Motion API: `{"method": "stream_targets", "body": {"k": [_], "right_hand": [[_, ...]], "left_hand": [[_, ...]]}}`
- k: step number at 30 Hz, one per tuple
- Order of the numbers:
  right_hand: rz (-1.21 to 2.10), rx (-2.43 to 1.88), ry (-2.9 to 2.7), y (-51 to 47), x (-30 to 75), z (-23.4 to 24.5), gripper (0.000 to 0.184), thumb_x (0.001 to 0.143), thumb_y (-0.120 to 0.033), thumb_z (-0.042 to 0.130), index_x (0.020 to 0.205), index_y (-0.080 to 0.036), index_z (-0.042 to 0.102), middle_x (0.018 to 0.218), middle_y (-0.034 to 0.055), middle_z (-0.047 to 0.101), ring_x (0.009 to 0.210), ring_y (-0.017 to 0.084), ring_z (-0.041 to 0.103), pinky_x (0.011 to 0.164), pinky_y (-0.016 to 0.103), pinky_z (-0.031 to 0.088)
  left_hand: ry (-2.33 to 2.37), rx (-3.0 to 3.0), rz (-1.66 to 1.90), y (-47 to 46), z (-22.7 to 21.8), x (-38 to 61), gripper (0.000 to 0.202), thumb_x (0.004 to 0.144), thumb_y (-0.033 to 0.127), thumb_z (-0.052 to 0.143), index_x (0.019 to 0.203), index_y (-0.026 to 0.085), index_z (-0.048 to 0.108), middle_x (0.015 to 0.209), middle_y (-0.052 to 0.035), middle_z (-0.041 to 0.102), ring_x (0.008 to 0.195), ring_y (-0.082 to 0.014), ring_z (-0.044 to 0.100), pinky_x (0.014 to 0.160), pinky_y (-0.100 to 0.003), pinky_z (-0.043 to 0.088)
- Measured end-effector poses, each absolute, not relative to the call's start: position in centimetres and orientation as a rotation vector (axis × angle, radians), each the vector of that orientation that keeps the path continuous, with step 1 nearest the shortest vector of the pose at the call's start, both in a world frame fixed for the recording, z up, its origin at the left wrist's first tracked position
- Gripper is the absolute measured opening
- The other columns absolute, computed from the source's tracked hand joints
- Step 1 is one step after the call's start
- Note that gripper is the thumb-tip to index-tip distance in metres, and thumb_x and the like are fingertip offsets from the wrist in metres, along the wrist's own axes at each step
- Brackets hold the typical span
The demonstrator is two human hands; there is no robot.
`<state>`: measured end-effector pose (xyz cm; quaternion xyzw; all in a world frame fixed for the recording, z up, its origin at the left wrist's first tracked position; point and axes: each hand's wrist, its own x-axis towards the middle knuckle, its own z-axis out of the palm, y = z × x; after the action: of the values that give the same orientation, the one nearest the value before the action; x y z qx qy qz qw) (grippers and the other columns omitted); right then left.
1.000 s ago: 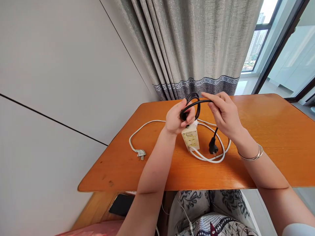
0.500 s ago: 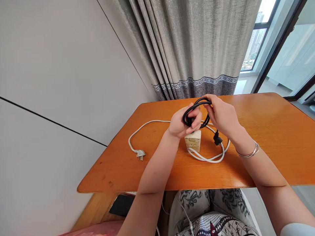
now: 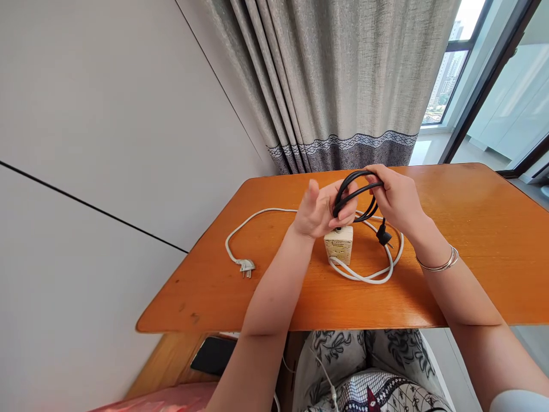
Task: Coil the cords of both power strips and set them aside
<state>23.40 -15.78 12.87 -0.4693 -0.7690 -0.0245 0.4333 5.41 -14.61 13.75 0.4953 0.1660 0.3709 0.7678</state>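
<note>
Both my hands hold a coiled black power cord [image 3: 358,191] above the orange wooden table [image 3: 472,229]. My left hand [image 3: 319,213] pinches the left side of the coil between thumb and fingers. My right hand [image 3: 397,197] is closed over the right side of the loops. The cord's black plug [image 3: 384,237] dangles just below my right hand. Under the coil a cream power strip [image 3: 338,244] stands on the table, with its white cable [image 3: 369,274] looped to its right and running left to a white plug [image 3: 246,266].
A grey curtain [image 3: 338,80] hangs behind the table, with a window [image 3: 506,86] to the right and a white wall [image 3: 94,143] at left. A dark phone [image 3: 212,356] lies on a lower ledge by my left elbow. Patterned fabric [image 3: 364,366] covers my lap.
The loose end of the black cord has been wound into the coil, so its plug rose from the table to just under my right hand. My hands have come closer together.
</note>
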Motion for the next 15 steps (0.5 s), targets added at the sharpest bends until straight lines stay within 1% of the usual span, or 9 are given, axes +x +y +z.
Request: {"method": "stream_targets", "body": {"k": [1, 2, 3, 4, 5, 7, 9, 12, 15], "right_hand": [[-0.036, -1.169, -1.917, -15.81, 23.38, 12.91, 0.032, 0.102, -0.031, 0.038, 0.111, -0.019, 0.067, 0.086, 0.0075, 0.073, 0.077, 0.021, 0.066, 0.07, 0.029, 0.043], [-0.012, -1.169, -1.916, -15.84, 23.36, 12.94, 0.032, 0.102, -0.032, 0.038, 0.11, -0.019, 0.066, 0.085, 0.0072, 0.072, 0.076, 0.02, 0.064, 0.069, 0.029, 0.042], [0.013, -1.167, -1.913, -15.88, 23.34, 12.98, 0.032, 0.102, -0.032, 0.038, 0.108, -0.018, 0.066, 0.083, 0.0067, 0.07, 0.074, 0.02, 0.063, 0.068, 0.028, 0.041], [0.037, -1.162, -1.907, -15.93, 23.34, 13.02, 0.032, 0.102, -0.033, 0.038, 0.106, -0.018, 0.066, 0.081, 0.0059, 0.069, 0.072, 0.019, 0.061, 0.068, 0.028, 0.04], [0.062, -1.151, -1.901, -15.98, 23.35, 13.06, 0.031, 0.101, -0.033, 0.038, 0.104, -0.018, 0.065, 0.079, 0.0048, 0.067, 0.07, 0.018, 0.059, 0.067, 0.028, 0.038], [0.115, -1.116, -1.901, -16.08, 23.44, 13.15, 0.028, 0.1, -0.034, 0.04, 0.098, -0.018, 0.063, 0.074, 0.0019, 0.062, 0.066, 0.016, 0.054, 0.065, 0.027, 0.036], [0.17, -1.073, -1.919, -16.18, 23.58, 13.24, 0.025, 0.099, -0.038, 0.045, 0.094, -0.019, 0.061, 0.07, -0.0009, 0.057, 0.064, 0.014, 0.049, 0.064, 0.026, 0.034], [0.228, -1.032, -1.938, -16.22, 23.79, 13.33, 0.026, 0.098, -0.043, 0.049, 0.094, -0.019, 0.058, 0.069, -0.0025, 0.055, 0.063, 0.013, 0.046, 0.064, 0.026, 0.034], [0.256, -0.994, -1.919, -16.06, 23.91, 13.31, 0.027, 0.098, -0.046, 0.049, 0.1, -0.02, 0.057, 0.076, -0.0009, 0.06, 0.067, 0.014, 0.049, 0.065, 0.026, 0.035]], "left_hand": [[0.333, 1.13, 0.807, -14.56, 13.59, 5.37, 0.065, 0.059, 0.073, 0.084, 0.077, 0.018, 0.054, 0.046, 0.0093, 0.045, 0.029, -0.003, 0.029, 0.036, -0.019, 0.022], [0.307, 1.179, 0.809, -14.52, 13.45, 5.33, 0.068, 0.049, 0.067, 0.092, 0.078, 0.018, 0.055, 0.047, 0.0096, 0.047, 0.031, -0.0021, 0.029, 0.037, -0.019, 0.022], [0.285, 1.216, 0.813, -14.51, 13.34, 5.31, 0.069, 0.044, 0.062, 0.095, 0.079, 0.018, 0.056, 0.048, 0.01, 0.047, 0.032, -0.0012, 0.029, 0.038, -0.018, 0.022], [0.272, 1.236, 0.821, -14.52, 13.27, 5.3, 0.067, 0.046, 0.06, 0.096, 0.08, 0.018, 0.056, 0.048, 0.0104, 0.046, 0.032, -0.0005, 0.029, 0.038, -0.017, 0.023], [0.272, 1.243, 0.831, -14.55, 13.23, 5.32, 0.063, 0.053, 0.059, 0.094, 0.08, 0.017, 0.056, 0.047, 0.0107, 0.044, 0.033, -0.0002, 0.028, 0.039, -0.016, 0.023], [0.3, 1.236, 0.847, -14.65, 13.24, 5.39, 0.052, 0.071, 0.059, 0.085, 0.078, 0.016, 0.057, 0.045, 0.0106, 0.041, 0.033, -0.0003, 0.027, 0.039, -0.016, 0.024], [0.335, 1.23, 0.85, -14.79, 13.32, 5.49, 0.047, 0.083, 0.058, 0.075, 0.076, 0.016, 0.056, 0.044, 0.0097, 0.04, 0.032, -0.0011, 0.026, 0.04, -0.016, 0.025], [0.393, 1.197, 0.844, -14.98, 13.5, 5.67, 0.045, 0.091, 0.055, 0.066, 0.074, 0.015, 0.056, 0.043, 0.0082, 0.041, 0.032, -0.0014, 0.027, 0.04, -0.015, 0.027], [0.451, 1.13, 0.87, -15.08, 13.75, 5.87, 0.043, 0.095, 0.052, 0.062, 0.075, 0.015, 0.056, 0.046, 0.0078, 0.043, 0.031, -0.0008, 0.027, 0.039, -0.015, 0.026]]}}
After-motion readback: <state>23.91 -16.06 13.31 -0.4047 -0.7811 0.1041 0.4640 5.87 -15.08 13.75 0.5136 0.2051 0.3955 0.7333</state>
